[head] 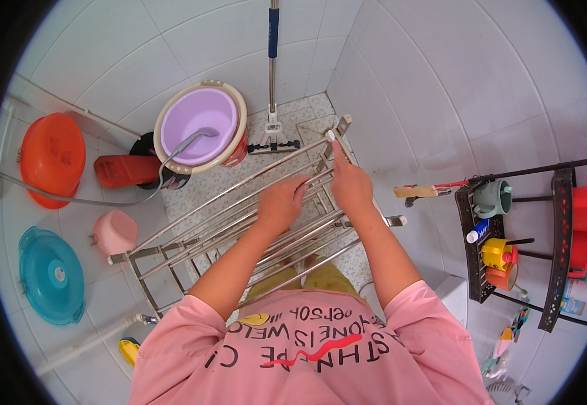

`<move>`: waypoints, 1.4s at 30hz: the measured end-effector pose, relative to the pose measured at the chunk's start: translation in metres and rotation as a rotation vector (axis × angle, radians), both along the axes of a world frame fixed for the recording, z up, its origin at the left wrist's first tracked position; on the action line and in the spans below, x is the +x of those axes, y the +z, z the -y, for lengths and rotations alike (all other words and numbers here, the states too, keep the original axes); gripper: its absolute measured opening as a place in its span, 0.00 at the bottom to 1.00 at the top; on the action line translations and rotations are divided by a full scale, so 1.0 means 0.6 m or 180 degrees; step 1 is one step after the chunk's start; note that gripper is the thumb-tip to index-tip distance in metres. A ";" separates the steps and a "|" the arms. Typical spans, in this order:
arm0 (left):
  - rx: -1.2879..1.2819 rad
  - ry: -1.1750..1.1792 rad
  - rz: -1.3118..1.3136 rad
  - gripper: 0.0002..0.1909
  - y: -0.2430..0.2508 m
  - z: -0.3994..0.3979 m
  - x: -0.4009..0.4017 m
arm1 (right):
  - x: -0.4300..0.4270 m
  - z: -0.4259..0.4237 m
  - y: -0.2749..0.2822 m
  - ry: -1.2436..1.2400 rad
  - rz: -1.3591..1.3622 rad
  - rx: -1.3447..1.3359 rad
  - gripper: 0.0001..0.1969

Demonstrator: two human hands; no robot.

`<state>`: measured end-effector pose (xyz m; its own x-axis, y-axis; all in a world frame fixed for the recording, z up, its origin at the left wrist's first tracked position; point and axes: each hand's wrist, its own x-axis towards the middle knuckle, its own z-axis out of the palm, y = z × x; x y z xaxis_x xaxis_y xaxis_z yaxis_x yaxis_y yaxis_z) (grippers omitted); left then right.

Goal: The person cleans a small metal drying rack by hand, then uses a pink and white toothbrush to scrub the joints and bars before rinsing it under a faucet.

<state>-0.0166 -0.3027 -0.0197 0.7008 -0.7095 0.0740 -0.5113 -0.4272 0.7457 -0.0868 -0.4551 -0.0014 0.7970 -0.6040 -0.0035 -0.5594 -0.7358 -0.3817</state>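
A stainless-steel tubular rack (233,196) stands tilted across the view in front of my body, its bars running from lower left to upper right. My left hand (281,202) is closed around one of its upper bars near the middle. Farther right, my right hand (350,185) is at the rack's upper right end, its index finger stretched to a small white piece (330,135) at the bar's end. Whether the finger presses or holds that piece, I cannot tell. The fingers' undersides are hidden.
A lilac basin (200,121) with a shower head (206,132) sits in a bucket. Beside it stands a mop (273,144). Red and blue basins (53,157) hang on the left wall. A black wall shelf (475,253) on the right holds mugs. Patterned tiles cover the floor.
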 end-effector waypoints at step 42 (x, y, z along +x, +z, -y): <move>-0.0038 0.1007 -0.0800 0.06 -0.024 0.006 0.029 | 0.009 0.019 0.009 0.0303 -0.0063 0.0539 0.26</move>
<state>0.0005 -0.3064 -0.0338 0.8818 -0.4560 -0.1205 -0.1571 -0.5247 0.8367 -0.0812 -0.4665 0.0039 0.8492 -0.5155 -0.1150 -0.4991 -0.7119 -0.4941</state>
